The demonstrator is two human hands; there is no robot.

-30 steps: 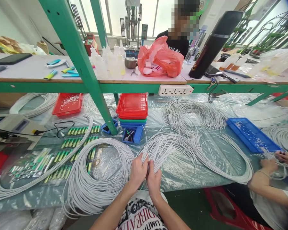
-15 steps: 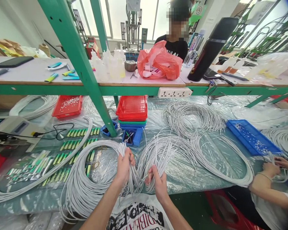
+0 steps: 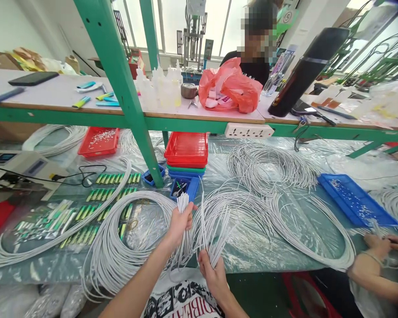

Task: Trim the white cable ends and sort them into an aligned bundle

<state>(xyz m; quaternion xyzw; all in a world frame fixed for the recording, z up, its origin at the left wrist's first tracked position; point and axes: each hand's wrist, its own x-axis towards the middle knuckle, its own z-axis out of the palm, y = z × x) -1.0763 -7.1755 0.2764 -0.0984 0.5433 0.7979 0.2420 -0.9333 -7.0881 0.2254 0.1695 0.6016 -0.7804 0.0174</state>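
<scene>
My left hand (image 3: 181, 222) is closed around a bundle of white cables (image 3: 183, 201), whose cut ends stick up above the fist. Close by on the right, my right hand (image 3: 213, 269) grips the lower part of another bunch of white cable ends (image 3: 220, 236) that fan out upward. One strand stands apart from that bunch. A large coil of white cable (image 3: 111, 260) lies left of my left hand and seems to run into its bundle. Beyond my right hand, looped white cables (image 3: 248, 198) spread over the plastic-covered table. Some fingertips are hidden behind the cables.
Stacked red trays (image 3: 186, 148) and a blue bin (image 3: 185, 187) stand ahead, beside a green post (image 3: 132, 101). Rows of green-yellow parts (image 3: 114, 194) lie left. A blue tray (image 3: 356, 198) is at right, near a co-worker's hands (image 3: 381, 245). A shelf edge (image 3: 192, 123) crosses above.
My left hand has moved right and slightly up with its bundle. My right hand has dropped lower and now grips its bunch near the bottom. The view has shifted slightly.
</scene>
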